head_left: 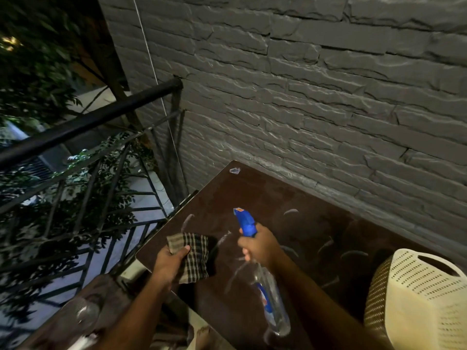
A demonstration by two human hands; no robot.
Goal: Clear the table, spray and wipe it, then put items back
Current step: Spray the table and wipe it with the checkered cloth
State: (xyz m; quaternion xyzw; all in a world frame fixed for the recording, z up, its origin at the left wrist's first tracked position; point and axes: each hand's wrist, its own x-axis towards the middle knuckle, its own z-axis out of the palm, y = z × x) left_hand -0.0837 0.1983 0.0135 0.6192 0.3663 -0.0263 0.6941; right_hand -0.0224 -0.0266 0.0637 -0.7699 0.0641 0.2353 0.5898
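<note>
Spray bottle point(267, 296): a clear bottle with a blue trigger head, gripped around the neck by the right hand point(257, 248) — nozzle pointing away over the bench, body slanting back toward the person.
Right hand: fingers wrapped around the bottle's neck just below the blue head, held above the bench top.
Cloth point(194, 256): a dark-and-pale checked cloth, clutched by the left hand point(169, 263), thumb on top, hanging over the bench's near left corner.
Basket point(419, 299): a cream perforated plastic basket stood at the right edge of view, near the right forearm.
Bench point(252, 198): a dark brown top — pale streaks showed across its surface.
Scrap point(235, 170): a small shiny scrap lay at the bench's far corner.
Railing point(88, 117): a black metal railing ran left of the bench, with foliage beyond.
Wall point(303, 84): grey textured brick stood behind the bench.
</note>
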